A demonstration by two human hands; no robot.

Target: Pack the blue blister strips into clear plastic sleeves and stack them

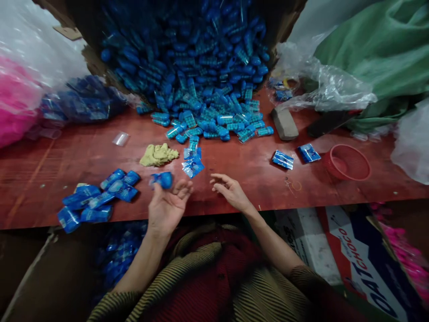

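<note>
My left hand (167, 203) is palm up at the near edge of the red-brown table (234, 174), its fingertips pinching a small blue packet (161, 180). My right hand (229, 190) hovers beside it, fingers spread and loosely curled, holding nothing. Just beyond both hands lie a few clear bags with blue items (192, 161). A heap of small blue capsule-like pieces (201, 80) spills from a cardboard box onto the table's far side. A pile of filled blue packets (97, 199) lies to the left of my left hand.
A yellow cloth (158, 154) lies mid-table. Two blue packets (295, 156), a red mesh basket (346, 162) and a grey block (284, 123) sit to the right. Plastic bags, pink and blue at left, clear and green at right, crowd the edges. A printed carton (362, 264) stands below.
</note>
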